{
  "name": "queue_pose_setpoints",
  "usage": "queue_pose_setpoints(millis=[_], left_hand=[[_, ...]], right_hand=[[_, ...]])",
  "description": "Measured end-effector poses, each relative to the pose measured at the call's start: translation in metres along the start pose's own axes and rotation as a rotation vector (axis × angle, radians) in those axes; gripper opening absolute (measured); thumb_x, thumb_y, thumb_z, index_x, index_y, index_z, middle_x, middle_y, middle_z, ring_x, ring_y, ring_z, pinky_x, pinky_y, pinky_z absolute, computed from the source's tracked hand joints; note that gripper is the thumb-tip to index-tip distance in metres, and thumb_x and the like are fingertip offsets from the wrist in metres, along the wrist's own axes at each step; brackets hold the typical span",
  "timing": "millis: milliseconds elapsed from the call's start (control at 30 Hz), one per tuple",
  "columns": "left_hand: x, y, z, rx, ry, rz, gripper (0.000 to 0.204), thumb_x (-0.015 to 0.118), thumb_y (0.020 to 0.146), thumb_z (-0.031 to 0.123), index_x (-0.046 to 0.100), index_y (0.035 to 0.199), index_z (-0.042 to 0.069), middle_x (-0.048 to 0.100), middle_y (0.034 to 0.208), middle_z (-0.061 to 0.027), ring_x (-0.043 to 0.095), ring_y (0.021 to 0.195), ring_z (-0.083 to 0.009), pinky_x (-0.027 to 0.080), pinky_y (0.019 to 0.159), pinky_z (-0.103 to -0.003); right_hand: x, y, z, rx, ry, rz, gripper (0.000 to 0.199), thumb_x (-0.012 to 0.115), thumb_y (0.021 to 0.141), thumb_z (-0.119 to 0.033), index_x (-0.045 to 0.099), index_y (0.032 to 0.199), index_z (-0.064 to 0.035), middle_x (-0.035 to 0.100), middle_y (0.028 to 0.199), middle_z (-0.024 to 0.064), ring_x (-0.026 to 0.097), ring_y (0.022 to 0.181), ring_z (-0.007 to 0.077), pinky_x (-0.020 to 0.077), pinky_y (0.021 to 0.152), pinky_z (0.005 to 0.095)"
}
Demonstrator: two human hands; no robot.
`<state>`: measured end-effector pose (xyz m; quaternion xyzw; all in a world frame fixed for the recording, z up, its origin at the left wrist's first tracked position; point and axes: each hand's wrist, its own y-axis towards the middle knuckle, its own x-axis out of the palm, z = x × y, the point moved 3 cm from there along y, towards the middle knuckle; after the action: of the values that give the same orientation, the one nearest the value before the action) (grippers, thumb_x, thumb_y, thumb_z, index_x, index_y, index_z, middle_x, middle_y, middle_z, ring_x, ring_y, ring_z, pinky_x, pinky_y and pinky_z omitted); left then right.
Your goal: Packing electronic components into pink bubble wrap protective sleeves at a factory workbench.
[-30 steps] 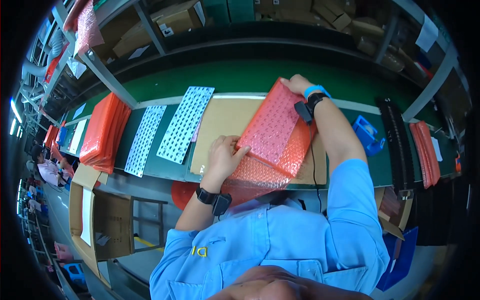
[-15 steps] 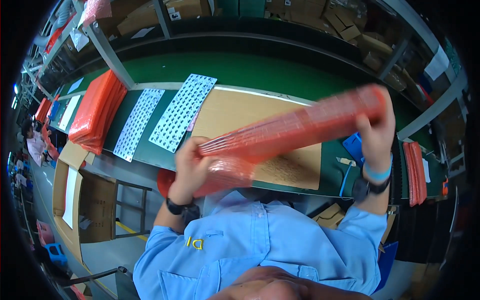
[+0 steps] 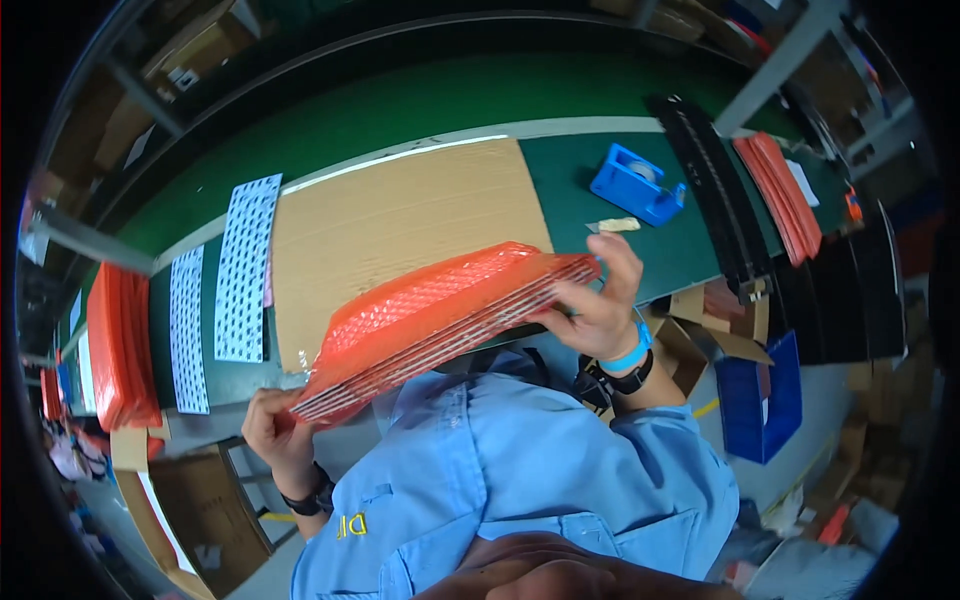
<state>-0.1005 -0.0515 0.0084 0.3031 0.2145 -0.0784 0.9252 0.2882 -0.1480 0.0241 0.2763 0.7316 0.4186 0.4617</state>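
Observation:
Between my two hands I hold a red bubble-wrap bundle (image 3: 430,310), with several thin pale-edged layers showing along its near side. My left hand (image 3: 278,430) is closed on its left end. At the right end, my right hand (image 3: 607,305) grips the near corner between thumb and fingers. The bundle slants, right end farther away, over the near edge of a brown cardboard sheet (image 3: 390,215) on the green bench. Two white boards with rows of dark marks, one nearer the sheet (image 3: 247,270) and one farther left (image 3: 188,330), lie beside it.
A blue tape dispenser (image 3: 640,185) and a cutter knife (image 3: 615,225) lie right of the sheet. Red wrapped bundles are stacked at left (image 3: 118,345) and right (image 3: 780,198). Cardboard boxes (image 3: 205,510) and a blue bin (image 3: 765,410) stand below the bench.
The bundle has come down and nearer my body, its layered edge now facing me. Both hands still hold its ends. My view has swung to the right.

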Motion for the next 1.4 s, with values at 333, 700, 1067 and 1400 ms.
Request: queue_pose_setpoints(millis=[333, 700, 1067, 1400], left_hand=[[0.000, 0.002, 0.000, -0.032, -0.026, -0.025, 0.027, 0.083, 0.066, 0.001, 0.061, 0.081, -0.001, 0.063, 0.079, -0.0094, 0.060, 0.071, -0.0171, 0.049, 0.068, -0.027], [-0.002, -0.002, -0.006, -0.051, -0.025, -0.009, 0.039, 0.091, 0.061, 0.009, 0.060, 0.084, 0.000, 0.059, 0.080, -0.0045, 0.055, 0.073, -0.0126, 0.043, 0.068, -0.024], [-0.002, -0.001, -0.003, -0.044, -0.008, -0.027, 0.040, 0.092, 0.060, 0.011, 0.061, 0.084, 0.000, 0.058, 0.079, -0.0041, 0.054, 0.073, -0.0125, 0.042, 0.067, -0.024], [-0.002, 0.000, -0.006, -0.051, -0.010, -0.043, 0.036, 0.090, 0.063, 0.008, 0.061, 0.084, 0.000, 0.058, 0.079, -0.0037, 0.055, 0.072, -0.0116, 0.042, 0.066, -0.024]], right_hand=[[0.002, -0.025, -0.004, -0.062, -0.121, 0.001, 0.036, 0.089, 0.068, -0.033, 0.060, 0.086, -0.0212, 0.053, 0.124, 0.0103, 0.051, 0.111, 0.0297, 0.0437, 0.095, 0.0490], [0.001, -0.023, -0.004, -0.086, -0.092, 0.070, 0.042, 0.090, 0.065, -0.030, 0.065, 0.098, -0.0234, 0.056, 0.123, 0.0069, 0.054, 0.109, 0.0263, 0.0413, 0.097, 0.0464], [0.002, -0.020, -0.007, -0.066, -0.121, 0.079, 0.042, 0.090, 0.064, -0.031, 0.066, 0.098, -0.0238, 0.056, 0.124, 0.0066, 0.054, 0.109, 0.0257, 0.0408, 0.098, 0.0458], [0.002, -0.012, -0.007, 0.015, -0.113, 0.017, 0.049, 0.090, 0.063, -0.030, 0.067, 0.106, -0.0263, 0.056, 0.126, 0.0079, 0.052, 0.110, 0.0258, 0.0400, 0.097, 0.0450]])
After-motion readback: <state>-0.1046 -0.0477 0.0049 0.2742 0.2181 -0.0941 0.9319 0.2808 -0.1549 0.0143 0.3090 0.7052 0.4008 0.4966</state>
